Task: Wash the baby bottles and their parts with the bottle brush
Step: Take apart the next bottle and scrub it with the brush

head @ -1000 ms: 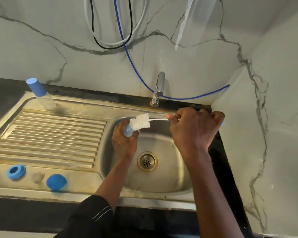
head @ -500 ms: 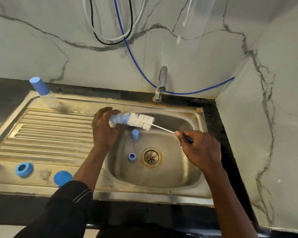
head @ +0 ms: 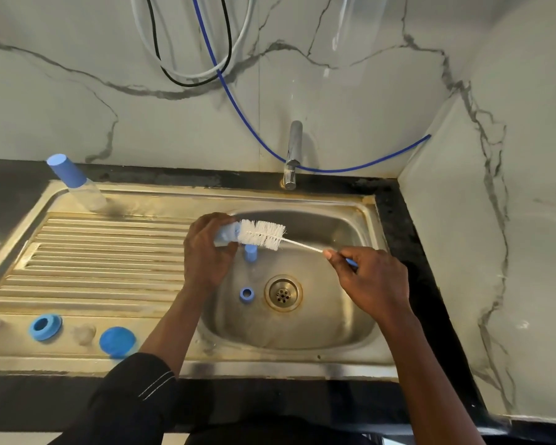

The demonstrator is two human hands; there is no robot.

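Scrub step: my left hand [head: 206,255] grips blue part [head: 226,234]; right hand [head: 371,284] pinches brush [head: 262,233] handle, 3 o'clock of part. Next, I reckon: work bristles inside.

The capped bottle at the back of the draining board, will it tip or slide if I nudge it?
It probably tips: the capped bottle is tall and narrow on a small base. Its clear body looks empty, so it is likely light. Being round, it could roll across the draining board once down.
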